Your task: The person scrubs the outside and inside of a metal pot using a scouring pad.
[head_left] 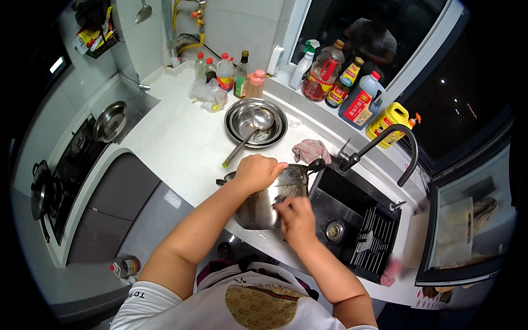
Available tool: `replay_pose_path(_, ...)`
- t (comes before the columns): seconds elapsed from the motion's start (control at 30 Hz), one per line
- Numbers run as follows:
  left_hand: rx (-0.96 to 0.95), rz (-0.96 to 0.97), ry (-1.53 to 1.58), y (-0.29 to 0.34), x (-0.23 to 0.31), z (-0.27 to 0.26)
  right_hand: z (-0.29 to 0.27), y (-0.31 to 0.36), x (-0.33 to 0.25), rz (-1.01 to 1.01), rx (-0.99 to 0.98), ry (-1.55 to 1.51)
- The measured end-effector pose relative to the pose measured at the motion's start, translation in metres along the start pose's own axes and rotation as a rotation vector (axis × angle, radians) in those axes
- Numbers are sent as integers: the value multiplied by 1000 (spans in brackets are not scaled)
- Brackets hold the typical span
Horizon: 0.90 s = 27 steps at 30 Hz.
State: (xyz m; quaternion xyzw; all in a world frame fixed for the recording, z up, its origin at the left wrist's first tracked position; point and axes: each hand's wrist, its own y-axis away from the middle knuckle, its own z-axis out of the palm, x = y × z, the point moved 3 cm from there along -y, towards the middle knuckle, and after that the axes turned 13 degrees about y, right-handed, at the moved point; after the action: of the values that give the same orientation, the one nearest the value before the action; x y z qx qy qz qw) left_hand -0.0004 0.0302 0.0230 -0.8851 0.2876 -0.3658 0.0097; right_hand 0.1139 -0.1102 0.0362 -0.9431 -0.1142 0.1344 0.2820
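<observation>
A steel pot (275, 192) with dark side handles rests tilted at the counter's front edge, beside the sink. My left hand (257, 174) is closed over its upper rim, thumb pointing right. Against the outer wall of the pot presses my right hand (297, 219), its fingers curled around a small dark thing (281, 201) mostly hidden by them. Slight blur softens that hand. The pot's wall looks wet and streaked. Behind the pot, a large ladle (263, 118) with a green-tipped handle lies in stacked steel bowls (234, 118).
To the right is a black sink (335, 192) with a drying rack (377, 236) and dark faucet (410, 159). A pink cloth (311, 150) lies behind it. Several bottles (360, 102) line the sill. At left stands a gas stove (69, 165); an open window (467, 220) juts in at right.
</observation>
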Motion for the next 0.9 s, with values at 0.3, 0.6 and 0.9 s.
replay_pose_path(0.3, 45, 20, -61, -1, 4, 3, 3, -9, 17, 70, 29, 36)
replay_pose_path(0.6, 69, -41, -90, -8, 18, 6, 3, -12, 40, 261, 58, 9)
replay_pose_path(0.9, 74, -71, -105, -12, 25, 15, 3, -10, 37, 237, 71, -56)
